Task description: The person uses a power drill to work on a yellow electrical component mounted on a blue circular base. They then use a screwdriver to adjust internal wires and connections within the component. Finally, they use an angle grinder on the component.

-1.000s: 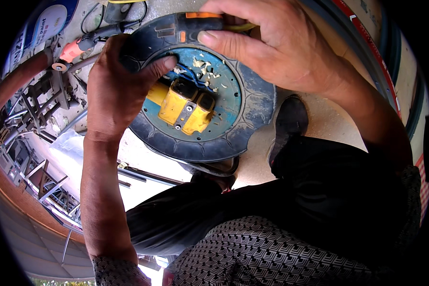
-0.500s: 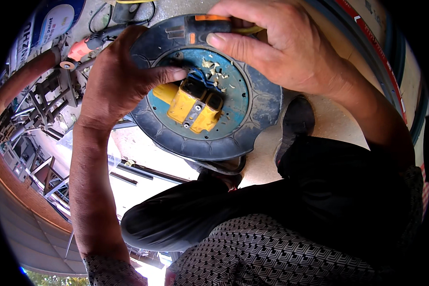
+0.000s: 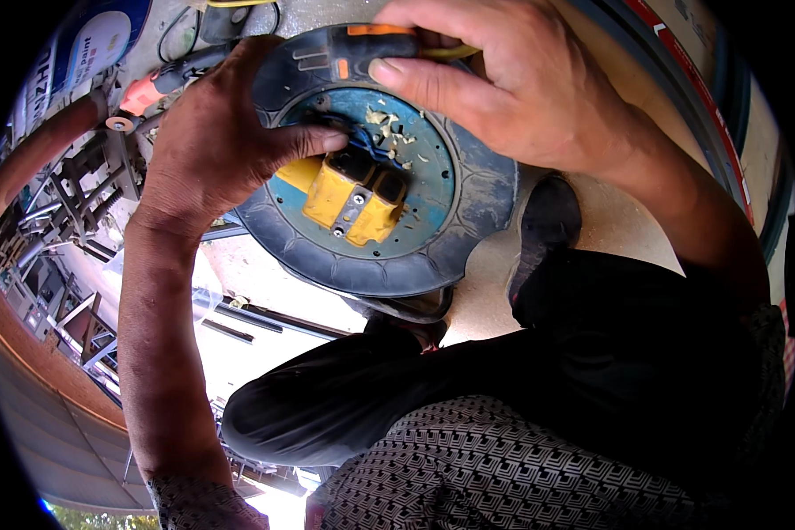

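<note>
While the round cable reel (image 3: 371, 168) sits tilted in front of the person's knees, both hands work at its upper face. It is a dark rubbery ring around a blue-green disc, with a yellow socket block (image 3: 349, 199) fixed near the middle by a small metal plate and screws. The left hand (image 3: 216, 146) lies over the reel's left rim, thumb stretched across to the blue wires (image 3: 353, 141) just above the yellow block; its grip is loosely curled on the rim rather than closed around anything I can make out. The right hand (image 3: 512, 88) comes down from the top, its grip closed on a dark tool with orange markings (image 3: 353, 53), pressed against the reel's upper edge. Pale chips (image 3: 389, 128) lie scattered on the disc beside the wires. An orange-handled tool (image 3: 155, 84) lies well apart at the upper left, near metal frames. Dark trousers (image 3: 468, 380) and a patterned shirt (image 3: 503, 477) fill the lower part of the view, and 1 dark shoe (image 3: 548, 221) rests on the pale floor just right of the reel. My judgement of the risk: the left thumb sits very close to where the tool meets the reel, so a slip could catch it or nick the wires, and the tilted reel could roll off its perch if the left hand eases.
</note>
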### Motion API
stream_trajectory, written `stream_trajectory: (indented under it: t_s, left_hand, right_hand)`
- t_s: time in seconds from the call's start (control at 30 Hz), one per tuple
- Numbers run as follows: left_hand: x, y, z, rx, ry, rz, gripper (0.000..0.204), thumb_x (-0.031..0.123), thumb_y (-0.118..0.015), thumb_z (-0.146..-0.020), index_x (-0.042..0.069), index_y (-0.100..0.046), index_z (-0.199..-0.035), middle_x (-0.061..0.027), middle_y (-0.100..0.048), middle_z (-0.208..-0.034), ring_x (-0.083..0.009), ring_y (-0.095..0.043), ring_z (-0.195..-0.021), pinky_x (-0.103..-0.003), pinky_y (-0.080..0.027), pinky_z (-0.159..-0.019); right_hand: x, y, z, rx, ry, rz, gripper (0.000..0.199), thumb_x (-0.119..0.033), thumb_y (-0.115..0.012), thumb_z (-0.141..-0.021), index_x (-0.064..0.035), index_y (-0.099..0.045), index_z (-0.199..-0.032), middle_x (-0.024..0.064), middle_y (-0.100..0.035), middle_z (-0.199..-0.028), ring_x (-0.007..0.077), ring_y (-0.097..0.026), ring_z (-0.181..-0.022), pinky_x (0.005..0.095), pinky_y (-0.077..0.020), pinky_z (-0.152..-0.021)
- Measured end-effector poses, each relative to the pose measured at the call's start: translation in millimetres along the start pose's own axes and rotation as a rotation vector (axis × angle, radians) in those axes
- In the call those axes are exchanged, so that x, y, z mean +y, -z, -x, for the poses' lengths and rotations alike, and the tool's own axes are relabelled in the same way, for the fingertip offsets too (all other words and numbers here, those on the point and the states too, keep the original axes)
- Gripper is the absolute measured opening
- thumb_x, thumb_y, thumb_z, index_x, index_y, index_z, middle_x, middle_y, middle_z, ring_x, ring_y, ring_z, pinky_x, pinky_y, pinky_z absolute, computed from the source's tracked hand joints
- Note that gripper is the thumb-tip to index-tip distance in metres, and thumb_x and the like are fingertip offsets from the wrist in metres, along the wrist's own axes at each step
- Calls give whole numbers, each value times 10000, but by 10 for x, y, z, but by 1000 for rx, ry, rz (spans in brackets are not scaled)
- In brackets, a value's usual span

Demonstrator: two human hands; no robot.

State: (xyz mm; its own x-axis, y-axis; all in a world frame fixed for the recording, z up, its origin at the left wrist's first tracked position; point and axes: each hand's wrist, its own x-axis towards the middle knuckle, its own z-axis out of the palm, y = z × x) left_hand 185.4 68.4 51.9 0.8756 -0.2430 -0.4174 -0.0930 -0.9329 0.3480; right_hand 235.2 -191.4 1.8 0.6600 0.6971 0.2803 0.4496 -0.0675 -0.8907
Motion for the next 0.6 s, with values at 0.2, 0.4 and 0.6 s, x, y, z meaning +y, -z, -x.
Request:
stream_trajectory:
  t_s: [0.2, 0.4, 0.6]
  left_hand:
    - [75, -60, -89, -49, 28, -36, 924, 569, -891, -705, 91, -530, -1409, -148, -740, -1172, -296, -727, -1117, -397, -583, -934]
    - [33, -70, -79, -51, 50, -104, 869, 637, -806, -794, 94, -522, -1410, -152, -739, -1175, -307, -728, -1106, -410, -582, -927]
    - [18, -82, -97, -56, 55, -67, 862, 645, -783, -818, 90, -514, -1420, -170, -725, -1208, -323, -710, -1146, -425, -568, -953]
  right_hand:
    - [5, 3, 25, -7, -32, -16, 268, -131, -683, -935, 62, -623, -1111, 239, -662, -989, 409, -669, -904, 435, -530, -773]
    - [-172, 87, 1, 0, -31, 3, 270, -137, -664, -947, 46, -612, -1137, 244, -657, -999, 419, -667, -935, 459, -525, -801]
    - [-106, 56, -10, -21, -41, 31, 263, -142, -657, -948, 41, -604, -1129, 247, -649, -991, 433, -658, -940, 469, -520, -807]
